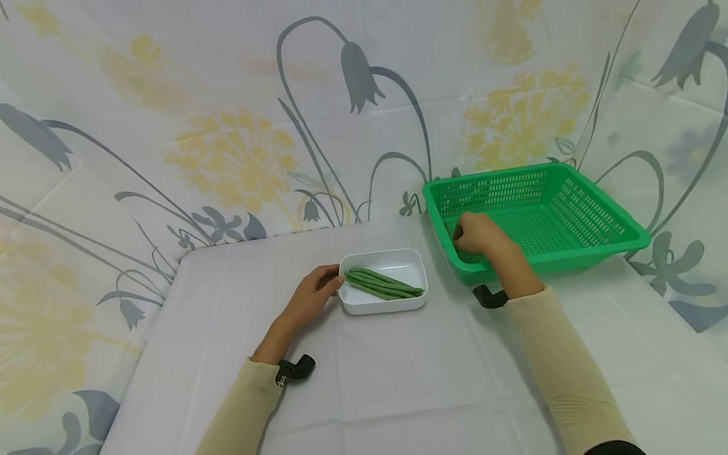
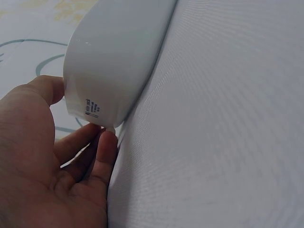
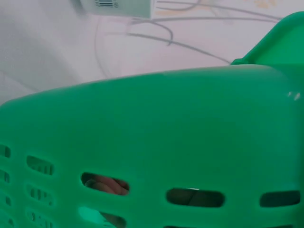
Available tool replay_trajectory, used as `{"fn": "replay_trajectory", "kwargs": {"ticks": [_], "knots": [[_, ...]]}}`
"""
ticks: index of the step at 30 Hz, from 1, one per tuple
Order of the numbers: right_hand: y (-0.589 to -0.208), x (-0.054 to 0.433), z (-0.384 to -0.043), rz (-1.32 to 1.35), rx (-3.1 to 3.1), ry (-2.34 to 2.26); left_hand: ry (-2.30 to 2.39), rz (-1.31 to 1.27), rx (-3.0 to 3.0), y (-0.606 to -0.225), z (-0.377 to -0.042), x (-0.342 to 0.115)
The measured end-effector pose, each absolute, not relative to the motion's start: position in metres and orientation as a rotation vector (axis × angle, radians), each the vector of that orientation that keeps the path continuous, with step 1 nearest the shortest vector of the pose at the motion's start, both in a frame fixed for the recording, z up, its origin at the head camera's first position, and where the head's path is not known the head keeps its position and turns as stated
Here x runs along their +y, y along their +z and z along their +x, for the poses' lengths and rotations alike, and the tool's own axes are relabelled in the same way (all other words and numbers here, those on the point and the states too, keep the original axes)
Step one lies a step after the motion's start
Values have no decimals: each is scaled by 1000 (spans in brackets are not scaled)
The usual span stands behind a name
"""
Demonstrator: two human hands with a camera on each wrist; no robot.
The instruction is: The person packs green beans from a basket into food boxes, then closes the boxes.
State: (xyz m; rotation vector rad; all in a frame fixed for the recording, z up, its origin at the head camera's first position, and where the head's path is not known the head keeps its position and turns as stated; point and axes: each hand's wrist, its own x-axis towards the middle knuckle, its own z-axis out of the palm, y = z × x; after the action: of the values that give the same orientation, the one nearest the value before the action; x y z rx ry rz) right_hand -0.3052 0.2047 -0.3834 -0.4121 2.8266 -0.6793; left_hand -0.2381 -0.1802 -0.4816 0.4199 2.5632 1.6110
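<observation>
Several green beans (image 1: 382, 284) lie side by side in a small white rectangular dish (image 1: 387, 307). My left hand (image 1: 309, 296) holds the dish's left end. In the left wrist view the thumb (image 2: 51, 89) presses near the rim, and the other fingertips touch low on the outer wall. My right hand (image 1: 480, 234) reaches down inside the green plastic basket (image 1: 574, 258), close to its left wall. The basket wall fills the right wrist view; part of a finger (image 3: 108, 184) shows through a slot. Whether this hand grips anything is hidden.
A white cloth (image 1: 398, 379) covers the table, and a flower-printed curtain (image 1: 239, 158) hangs behind it. The basket stands at the back right, its slotted walls higher than the dish. Dark wrist cameras (image 1: 298, 368) jut out from both wrists.
</observation>
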Motion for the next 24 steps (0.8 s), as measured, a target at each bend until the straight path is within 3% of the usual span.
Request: {"fn": "replay_trajectory", "kwargs": {"ticks": [12,24], "knots": [[-390,206,-311,-420,2694,-624,1600,387,2558,-482,-238,-179],[-390,208,-311,-456,2622,-589,1586,406,2548,-446,-218,-171]]}}
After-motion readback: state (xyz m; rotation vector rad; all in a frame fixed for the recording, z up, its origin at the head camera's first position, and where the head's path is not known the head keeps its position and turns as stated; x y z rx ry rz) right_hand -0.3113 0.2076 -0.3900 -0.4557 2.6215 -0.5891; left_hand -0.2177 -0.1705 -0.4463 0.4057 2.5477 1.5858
